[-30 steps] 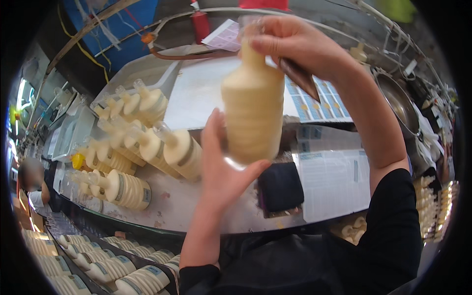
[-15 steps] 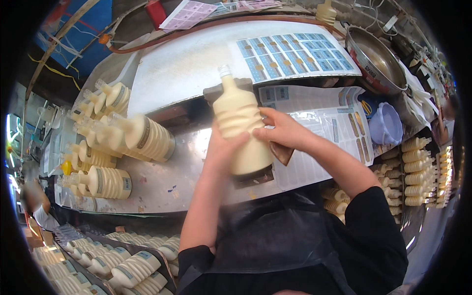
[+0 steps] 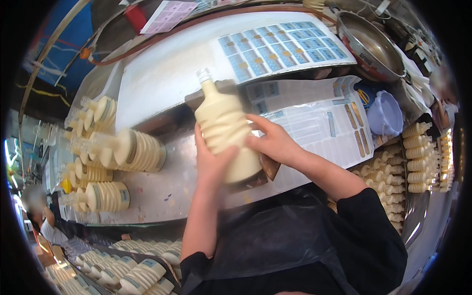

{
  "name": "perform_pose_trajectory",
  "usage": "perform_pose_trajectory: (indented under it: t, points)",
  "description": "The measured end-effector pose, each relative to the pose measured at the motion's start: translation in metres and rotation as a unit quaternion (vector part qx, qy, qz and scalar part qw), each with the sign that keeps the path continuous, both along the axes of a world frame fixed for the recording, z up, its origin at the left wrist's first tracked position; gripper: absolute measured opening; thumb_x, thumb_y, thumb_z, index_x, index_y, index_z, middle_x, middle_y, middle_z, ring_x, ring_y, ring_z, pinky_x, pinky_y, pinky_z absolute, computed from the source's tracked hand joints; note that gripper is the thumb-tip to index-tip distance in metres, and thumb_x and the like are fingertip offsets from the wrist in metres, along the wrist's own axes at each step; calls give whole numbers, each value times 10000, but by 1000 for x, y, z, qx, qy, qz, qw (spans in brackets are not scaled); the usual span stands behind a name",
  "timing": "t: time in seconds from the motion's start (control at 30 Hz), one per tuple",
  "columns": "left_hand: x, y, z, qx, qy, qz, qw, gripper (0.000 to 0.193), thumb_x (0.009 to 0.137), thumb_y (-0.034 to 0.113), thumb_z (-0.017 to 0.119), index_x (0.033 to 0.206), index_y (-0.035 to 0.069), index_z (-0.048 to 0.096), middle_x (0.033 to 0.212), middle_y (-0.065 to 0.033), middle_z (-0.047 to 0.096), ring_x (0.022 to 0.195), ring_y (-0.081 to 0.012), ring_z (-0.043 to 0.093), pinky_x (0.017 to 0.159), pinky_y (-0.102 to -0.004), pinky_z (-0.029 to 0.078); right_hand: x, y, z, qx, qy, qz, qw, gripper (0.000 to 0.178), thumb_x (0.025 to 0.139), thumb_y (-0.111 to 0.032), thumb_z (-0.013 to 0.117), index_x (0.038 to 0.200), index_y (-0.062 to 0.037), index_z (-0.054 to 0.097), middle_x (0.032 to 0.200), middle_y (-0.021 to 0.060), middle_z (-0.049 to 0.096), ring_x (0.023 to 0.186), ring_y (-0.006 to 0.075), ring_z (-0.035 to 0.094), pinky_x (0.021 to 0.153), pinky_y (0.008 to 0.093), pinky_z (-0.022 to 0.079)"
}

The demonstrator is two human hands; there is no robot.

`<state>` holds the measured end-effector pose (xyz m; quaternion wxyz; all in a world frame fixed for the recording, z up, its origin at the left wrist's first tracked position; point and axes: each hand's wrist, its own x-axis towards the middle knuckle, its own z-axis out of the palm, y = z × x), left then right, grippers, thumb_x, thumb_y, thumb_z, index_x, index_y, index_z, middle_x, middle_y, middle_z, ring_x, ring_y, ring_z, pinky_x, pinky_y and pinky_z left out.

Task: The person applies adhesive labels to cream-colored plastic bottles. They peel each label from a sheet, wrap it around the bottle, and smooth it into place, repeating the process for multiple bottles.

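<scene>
Head view: one big cream bottle (image 3: 221,115) is over the table, between two bare hands, with its top leaning a little left. Its body is fat and has wavy bumps, like twisted dough. Higher up it gets thin, and at the very top is a small clear end. The left hand (image 3: 211,160) is wrapped around the left side of the bottle, thumb across the front, and is a bit blurry. The right hand (image 3: 270,142) touches the other side with thumb and finger apart; I cannot tell if it is clamped on anything. Under that hand a brown pointy piece (image 3: 269,167) pokes out, right beside the bottle.

The bottle is above a gray metal table (image 3: 162,196) with little specks of paint. Behind the bottle is a wide white board (image 3: 167,64). More cream bottles (image 3: 123,150) are crowded to the left of it, and rows of them (image 3: 381,184) fill a spot far to its right. A person (image 3: 51,231) is far off to its left. Behind it and to the right are a round metal pan (image 3: 366,39), blue stickers (image 3: 280,46) and a small purple bucket (image 3: 386,120).
</scene>
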<state>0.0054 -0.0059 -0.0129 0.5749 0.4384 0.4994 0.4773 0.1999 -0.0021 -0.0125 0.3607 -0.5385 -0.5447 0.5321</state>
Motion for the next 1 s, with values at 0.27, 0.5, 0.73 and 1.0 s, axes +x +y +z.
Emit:
perform_pose_trajectory:
  t: [0.27,0.5,0.73,1.0]
  points:
    - [3,-4,-7,19,17,29,999,1013,770,89,730,1607,35,163,1459,-194,455,1306,-298,511,1099,-421,439,74,-13,1,105,-193,-17,976,315,915,-216,683,1173,-41,727,793,47,716,639,118,621,636,295,522]
    - [-7,-12,-25,42,4,49,998,907,876,173,668,1620,33,167,1528,-181,399,1346,-286,470,1138,-409,377,140,-74,-21,150,-384,-72,908,268,904,-256,672,1064,-52,738,930,171,737,845,363,702,742,438,561]
    - [-1,-11,-25,71,-23,43,996,768,930,168,621,1587,34,245,1456,-169,491,1274,-287,563,1067,-420,474,203,-76,-23,126,-511,-208,825,291,892,-196,687,1142,-51,720,989,179,710,878,379,688,774,446,546]
    - [0,-10,-21,60,-29,30,997,804,911,170,635,1586,6,232,1476,-163,456,1294,-272,525,1090,-406,439,205,-78,-20,67,-515,-182,835,324,903,-216,664,1176,-45,701,1063,183,684,933,390,674,819,480,536]
